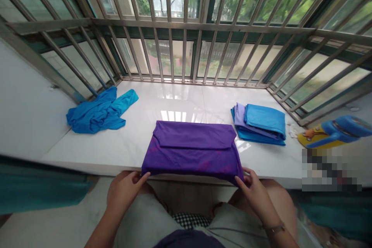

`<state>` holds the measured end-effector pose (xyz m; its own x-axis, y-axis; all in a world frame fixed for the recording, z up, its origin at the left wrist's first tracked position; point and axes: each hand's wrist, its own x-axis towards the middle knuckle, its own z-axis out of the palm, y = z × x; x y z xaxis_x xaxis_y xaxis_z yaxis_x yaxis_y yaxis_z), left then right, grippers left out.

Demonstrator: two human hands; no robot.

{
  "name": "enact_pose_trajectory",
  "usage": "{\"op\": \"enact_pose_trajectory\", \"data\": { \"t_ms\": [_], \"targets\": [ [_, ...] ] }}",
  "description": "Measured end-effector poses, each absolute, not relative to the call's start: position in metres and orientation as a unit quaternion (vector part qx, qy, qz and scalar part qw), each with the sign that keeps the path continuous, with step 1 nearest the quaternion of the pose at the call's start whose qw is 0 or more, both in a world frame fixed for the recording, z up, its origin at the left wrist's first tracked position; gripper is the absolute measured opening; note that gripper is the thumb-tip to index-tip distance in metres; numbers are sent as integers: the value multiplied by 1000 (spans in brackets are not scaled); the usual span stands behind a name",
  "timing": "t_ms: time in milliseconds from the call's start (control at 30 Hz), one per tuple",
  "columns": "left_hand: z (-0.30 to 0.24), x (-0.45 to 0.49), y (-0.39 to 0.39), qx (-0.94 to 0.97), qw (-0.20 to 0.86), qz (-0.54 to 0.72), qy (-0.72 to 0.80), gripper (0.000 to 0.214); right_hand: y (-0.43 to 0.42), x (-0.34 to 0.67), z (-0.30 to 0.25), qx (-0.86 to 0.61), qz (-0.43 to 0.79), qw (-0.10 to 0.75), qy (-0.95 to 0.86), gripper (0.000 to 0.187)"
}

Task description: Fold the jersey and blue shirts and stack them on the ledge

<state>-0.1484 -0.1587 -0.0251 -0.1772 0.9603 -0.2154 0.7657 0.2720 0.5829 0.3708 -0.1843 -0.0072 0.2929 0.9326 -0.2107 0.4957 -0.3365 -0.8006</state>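
A purple cloth garment [197, 159] lies partly folded on the white sill, its far edge turned over in a wide flap toward me. The near edge reaches to the front of the sill and sags slightly in the middle. My left hand [135, 184] pinches the near left corner between thumb and fingers. At the near right corner, my right hand [250, 182] grips the cloth the same way, a bracelet on its wrist. What kind of garment it is, I cannot tell.
On the glossy white sill [186, 104], a crumpled blue cloth [95, 112] lies left and a stack of folded blue and lilac cloths [261, 124] right. A blue and yellow bottle [337, 131] stands far right. Metal window bars [186, 25] close off the back.
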Motion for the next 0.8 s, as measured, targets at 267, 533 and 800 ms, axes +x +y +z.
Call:
{"op": "enact_pose_trajectory", "data": {
  "t_ms": [267,533,800],
  "targets": [
    [-5,-131,-155,383,645,301,589,41,-179,381,22,-693,449,388,-409,62],
    [25,-144,-107,233,684,438,535,21,-145,391,59,-622,542,494,-274,55],
    [51,-100,16,379,596,476,524,40,-15,380,66,-573,525,555,-298,36]
  ]
}}
